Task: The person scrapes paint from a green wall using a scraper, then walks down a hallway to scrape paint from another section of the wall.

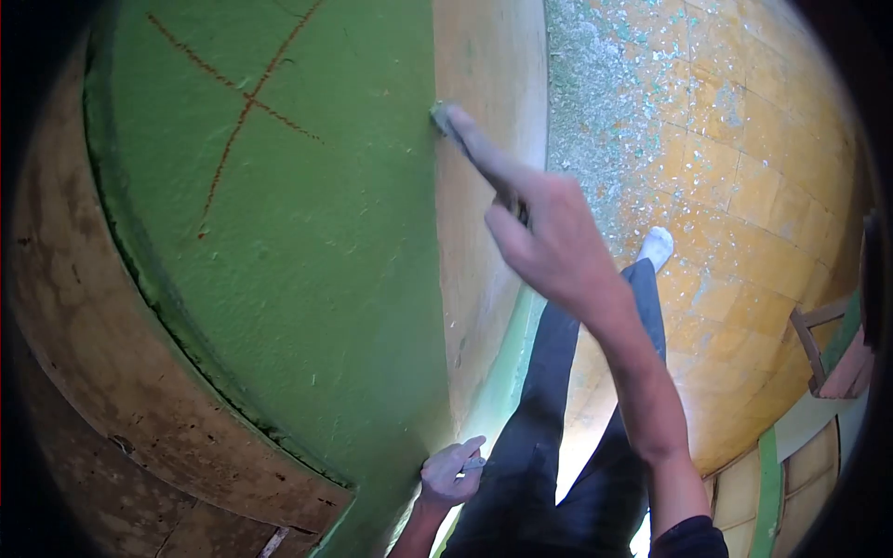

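Observation:
My right hand is raised and closed around the handle of a scraper tool. Its blade end touches the vertical corner where the green-painted wall meets the yellow wall face. Low in the view, my left hand rests against the same corner, fingers curled around a small pale object that I cannot identify. My dark trousers and one white-socked foot show below.
A red cross is marked on the green wall. A brown band borders the green paint at left. The yellow tiled floor is littered with paint flakes. A wooden frame stands at right.

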Motion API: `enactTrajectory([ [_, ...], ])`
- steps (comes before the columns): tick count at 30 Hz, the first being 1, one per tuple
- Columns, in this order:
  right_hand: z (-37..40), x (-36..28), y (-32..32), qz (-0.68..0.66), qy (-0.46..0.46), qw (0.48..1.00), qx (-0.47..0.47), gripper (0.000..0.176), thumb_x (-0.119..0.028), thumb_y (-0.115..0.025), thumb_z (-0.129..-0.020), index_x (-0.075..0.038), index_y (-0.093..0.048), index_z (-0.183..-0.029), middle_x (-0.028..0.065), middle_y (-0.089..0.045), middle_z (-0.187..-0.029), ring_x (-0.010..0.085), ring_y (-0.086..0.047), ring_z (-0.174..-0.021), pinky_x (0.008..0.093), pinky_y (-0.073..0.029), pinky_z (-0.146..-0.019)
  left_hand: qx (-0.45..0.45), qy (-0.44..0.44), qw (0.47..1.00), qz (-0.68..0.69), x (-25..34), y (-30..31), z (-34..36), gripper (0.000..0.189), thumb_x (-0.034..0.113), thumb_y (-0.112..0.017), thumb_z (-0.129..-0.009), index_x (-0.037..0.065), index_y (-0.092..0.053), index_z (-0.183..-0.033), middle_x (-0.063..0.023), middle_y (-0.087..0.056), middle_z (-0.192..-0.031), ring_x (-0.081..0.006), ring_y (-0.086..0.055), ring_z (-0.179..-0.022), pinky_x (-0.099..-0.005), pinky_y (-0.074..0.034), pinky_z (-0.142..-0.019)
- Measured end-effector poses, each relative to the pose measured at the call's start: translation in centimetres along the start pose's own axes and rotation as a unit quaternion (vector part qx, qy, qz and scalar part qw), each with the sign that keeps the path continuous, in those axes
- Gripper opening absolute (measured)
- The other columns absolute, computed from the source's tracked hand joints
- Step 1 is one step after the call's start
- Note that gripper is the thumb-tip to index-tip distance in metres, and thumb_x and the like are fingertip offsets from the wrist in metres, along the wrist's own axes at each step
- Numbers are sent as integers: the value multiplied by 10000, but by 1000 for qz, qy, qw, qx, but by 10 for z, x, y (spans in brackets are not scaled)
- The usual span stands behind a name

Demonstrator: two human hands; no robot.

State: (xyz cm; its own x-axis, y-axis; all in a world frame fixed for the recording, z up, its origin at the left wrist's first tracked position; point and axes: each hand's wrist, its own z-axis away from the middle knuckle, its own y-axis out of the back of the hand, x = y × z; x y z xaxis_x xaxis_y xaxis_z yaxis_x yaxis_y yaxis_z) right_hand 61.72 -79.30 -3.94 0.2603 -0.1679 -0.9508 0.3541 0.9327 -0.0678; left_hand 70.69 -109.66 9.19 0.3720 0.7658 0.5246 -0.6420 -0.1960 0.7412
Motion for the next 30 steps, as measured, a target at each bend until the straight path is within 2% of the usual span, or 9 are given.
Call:
enactTrajectory([
  [2,4,7,-7,-23,22,999,9,784,-4,-488,-768,-143,-448,-1538,225,-624,-1314,329,-629,-1063,454,-354,-1027,-10,17,1000,-12,5,4,2,327,-73,-709,-773,-26,-709,-1097,-108,-637,-672,-224,-624,-536,-314,-509,-520],
  [5,32,20,-25,68,152,983,76,784,-9,-491,-779,-174,-435,-1544,266,-666,-1173,317,-655,-715,386,-516,-778,-6,7,1000,-3,7,7,-2,323,-72,-701,-777,-23,-710,-1096,-104,-641,-670,-214,-631,-542,-308,-515,-527],
  [8,-11,5,9,58,37,998,4,796,8,-473,-772,-185,-438,-1543,251,-666,-1203,315,-698,-704,359,-533,-699,-1,-7,1000,3,3,1,-2,317,-74,-691,-781,-21,-711,-1093,-107,-646,-674,-205,-633,-543,-307,-514,-526],
  [14,15,27,-22,39,184,977,98,805,20,-465,-748,-198,-471,-1523,251,-661,-1213,294,-692,-667,369,-546,-715,-6,17,1000,2,7,8,-2,309,-73,-688,-780,-25,-713,-1084,-112,-663,-691,-212,-642,-554,-312,-524,-541],
  [17,-32,1,19,67,51,996,19,814,18,-461,-753,-224,-463,-1530,262,-691,-1039,279,-645,-602,380,-541,-716,-11,11,1000,8,4,6,-1,311,-70,-688,-779,-27,-713,-1086,-114,-671,-704,-217,-656,-571,-312,-532,-552],
  [22,-5,12,-6,2,108,993,55,811,-15,-484,-768,-240,-435,-1545,242,-692,-903,237,-524,-531,376,-517,-656,-23,34,999,4,8,11,-1,311,-65,-691,-778,-27,-714,-1085,-124,-689,-741,-226,-686,-610,-316,-548,-574],
  [26,-45,-2,23,35,79,995,47,775,24,-456,-775,-153,-438,-1529,247,-611,-1253,363,-599,-976,419,-500,-912,3,15,1000,6,7,6,-5,280,-60,-706,-782,19,-747,-1047,-106,-687,-702,-165,-632,-526,-289,-519,-535],
  [28,-58,-6,27,71,80,989,97,806,-25,-488,-766,-230,-435,-1544,264,-679,-1003,251,-558,-604,393,-513,-699,9,28,1000,2,11,7,-5,277,-58,-710,-780,20,-747,-1043,-105,-687,-705,-165,-634,-531,-290,-520,-538],
  [30,-14,4,-4,11,84,992,90,789,-59,-499,-777,-222,-428,-1545,266,-637,-926,267,-503,-591,410,-498,-689,-4,26,1000,8,10,12,0,276,-55,-712,-780,19,-747,-1043,-105,-686,-703,-163,-631,-529,-290,-519,-536],
])
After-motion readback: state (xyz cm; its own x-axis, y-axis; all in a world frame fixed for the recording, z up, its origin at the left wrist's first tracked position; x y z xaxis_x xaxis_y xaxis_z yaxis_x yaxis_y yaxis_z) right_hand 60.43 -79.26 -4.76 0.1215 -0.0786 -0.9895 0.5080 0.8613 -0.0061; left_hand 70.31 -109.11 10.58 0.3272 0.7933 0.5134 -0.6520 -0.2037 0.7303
